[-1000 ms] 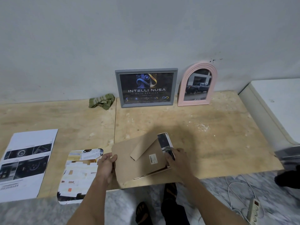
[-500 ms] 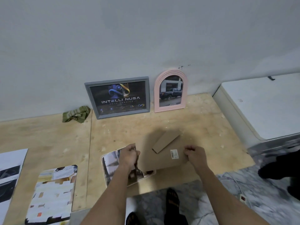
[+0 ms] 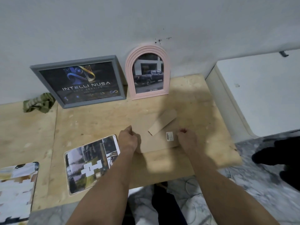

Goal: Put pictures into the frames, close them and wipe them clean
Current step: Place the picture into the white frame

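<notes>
A brown backing board (image 3: 156, 142) with a fold-out stand and a small barcode sticker lies face down on the plywood table (image 3: 90, 124). My left hand (image 3: 128, 138) grips its left edge with curled fingers. My right hand (image 3: 186, 138) grips its right edge the same way. A printed picture (image 3: 90, 164) with rounded corners lies flat just left of my left forearm. A grey frame (image 3: 78, 82) with a dark logo picture and a pink arched frame (image 3: 147, 75) with a car picture lean against the wall at the back.
A crumpled green cloth (image 3: 39, 103) lies by the wall at the back left. Another printed sheet (image 3: 16, 189) sits at the table's front left corner. A white cabinet (image 3: 259, 95) stands to the right. The table's front edge is close to my arms.
The board has shifted right, off the picture, which now lies fully uncovered on the table. My view has moved closer and to the right.
</notes>
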